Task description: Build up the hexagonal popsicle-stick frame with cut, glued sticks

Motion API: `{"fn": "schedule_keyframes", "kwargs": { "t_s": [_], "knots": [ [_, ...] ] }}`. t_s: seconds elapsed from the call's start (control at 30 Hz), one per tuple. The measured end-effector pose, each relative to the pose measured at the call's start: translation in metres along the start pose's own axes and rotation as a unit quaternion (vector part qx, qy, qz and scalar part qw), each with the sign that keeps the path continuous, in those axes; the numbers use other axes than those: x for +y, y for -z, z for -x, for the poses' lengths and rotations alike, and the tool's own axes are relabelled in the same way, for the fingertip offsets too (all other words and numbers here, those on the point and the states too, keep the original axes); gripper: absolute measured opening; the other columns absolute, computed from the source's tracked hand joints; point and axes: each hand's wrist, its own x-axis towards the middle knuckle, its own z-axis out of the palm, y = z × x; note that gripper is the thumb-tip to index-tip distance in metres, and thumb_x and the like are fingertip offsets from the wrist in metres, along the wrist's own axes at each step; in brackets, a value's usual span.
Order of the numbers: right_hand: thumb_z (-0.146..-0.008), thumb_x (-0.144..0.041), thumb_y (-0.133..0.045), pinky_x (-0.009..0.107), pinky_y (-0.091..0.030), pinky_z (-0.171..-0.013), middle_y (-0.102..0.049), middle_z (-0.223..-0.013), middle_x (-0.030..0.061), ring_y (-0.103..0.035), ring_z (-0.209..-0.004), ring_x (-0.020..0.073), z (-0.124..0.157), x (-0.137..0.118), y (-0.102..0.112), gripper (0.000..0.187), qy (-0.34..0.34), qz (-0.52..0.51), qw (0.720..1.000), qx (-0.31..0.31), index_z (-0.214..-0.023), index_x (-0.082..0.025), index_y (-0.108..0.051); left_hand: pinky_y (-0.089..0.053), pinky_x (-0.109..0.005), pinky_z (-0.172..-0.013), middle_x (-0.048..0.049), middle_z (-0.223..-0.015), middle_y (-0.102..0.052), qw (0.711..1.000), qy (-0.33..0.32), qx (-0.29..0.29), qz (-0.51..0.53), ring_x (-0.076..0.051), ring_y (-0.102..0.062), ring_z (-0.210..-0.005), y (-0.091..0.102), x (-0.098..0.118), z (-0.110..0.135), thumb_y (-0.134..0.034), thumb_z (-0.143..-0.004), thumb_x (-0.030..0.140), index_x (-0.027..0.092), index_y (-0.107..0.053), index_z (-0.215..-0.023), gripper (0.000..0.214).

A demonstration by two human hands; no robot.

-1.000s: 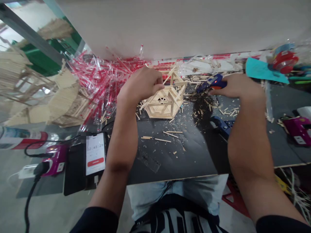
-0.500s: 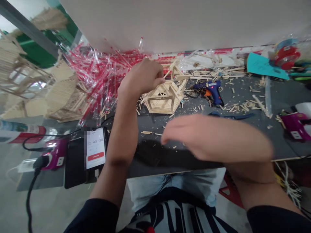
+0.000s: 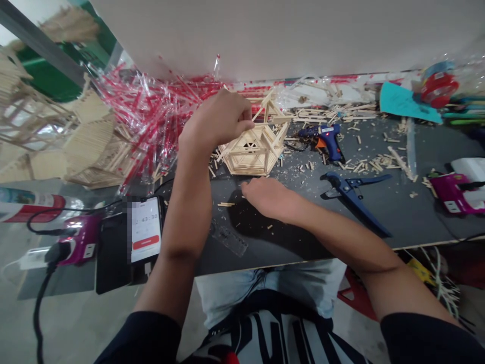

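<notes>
A small hexagonal house of thin wooden sticks (image 3: pixel 252 151) stands on the black table (image 3: pixel 397 202). My left hand (image 3: pixel 215 121) is closed in a pinch on a stick at the model's roof frame. My right hand (image 3: pixel 269 197) rests low on the table just in front of the model. Its fingers are curled down over scattered loose sticks, and whatever they hold is hidden. One loose stick (image 3: pixel 226 205) lies just left of its fingertips. A blue glue gun (image 3: pixel 326 139) lies to the right of the model, with nothing touching it.
Blue cutting pliers (image 3: pixel 352 194) lie right of my right hand. A clear ruler (image 3: pixel 229 237) and a phone (image 3: pixel 146 235) showing a timer sit near the front edge. Red-and-clear wrappers (image 3: pixel 151 116) are heaped at back left. Stick offcuts litter the table. A purple device (image 3: pixel 452 194) sits far right.
My right hand let go of the glue gun, swung back left across the table and came down in front of the model. My left hand kept its pinch on the roof stick.
</notes>
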Motion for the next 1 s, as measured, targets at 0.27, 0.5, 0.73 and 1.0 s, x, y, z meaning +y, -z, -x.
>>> {"fn": "schedule_keyframes", "kwargs": {
  "t_s": [0.27, 0.5, 0.73, 1.0],
  "knots": [
    [-0.09, 0.007, -0.047, 0.034, -0.04, -0.068, -0.081, -0.112, 0.0265, -0.077, -0.098, 0.0297, 0.004, -0.007, 0.014, 0.05, -0.034, 0.065, 0.996, -0.045, -0.132, -0.003, -0.073, -0.052, -0.045, -0.1, -0.008, -0.097, -0.082, 1.0, -0.008, 0.001, 0.01, -0.034, -0.074, -0.112, 0.003, 0.002, 0.003, -0.068, -0.09, 0.039, 0.027, -0.083, -0.1, 0.021],
    [-0.095, -0.002, -0.054, 0.034, -0.034, -0.067, -0.081, -0.1, 0.0172, -0.072, -0.088, 0.0257, 0.019, -0.002, 0.023, 0.037, 0.04, 0.038, 0.998, 0.015, -0.123, -0.011, -0.077, -0.052, -0.043, -0.101, -0.0062, -0.095, -0.082, 1.0, -0.012, 0.016, -0.022, -0.032, -0.073, -0.107, 0.003, 0.004, 0.004, -0.069, -0.092, 0.035, 0.027, -0.083, -0.099, 0.018],
    [-0.096, -0.005, -0.053, 0.034, -0.035, -0.066, -0.081, -0.099, 0.0138, -0.069, -0.081, 0.023, 0.023, -0.002, 0.026, 0.033, 0.047, 0.034, 0.998, 0.037, -0.117, -0.015, -0.076, -0.05, -0.043, -0.105, -0.0045, -0.099, -0.082, 0.999, -0.021, 0.004, -0.024, -0.03, -0.072, -0.106, 0.004, 0.001, 0.004, -0.072, -0.091, 0.035, 0.026, -0.083, -0.103, 0.019],
    [-0.096, -0.021, -0.058, 0.039, -0.051, -0.075, -0.077, -0.087, 0.0036, -0.066, -0.077, 0.0237, 0.081, 0.055, 0.092, 0.015, -0.021, -0.077, 0.938, 0.337, -0.094, -0.029, -0.07, -0.051, -0.045, -0.103, -0.0077, -0.103, -0.082, 1.0, -0.013, 0.019, -0.013, -0.031, -0.073, -0.109, 0.009, 0.013, 0.007, -0.066, -0.094, 0.034, 0.027, -0.084, -0.103, 0.021]
  ]
}}
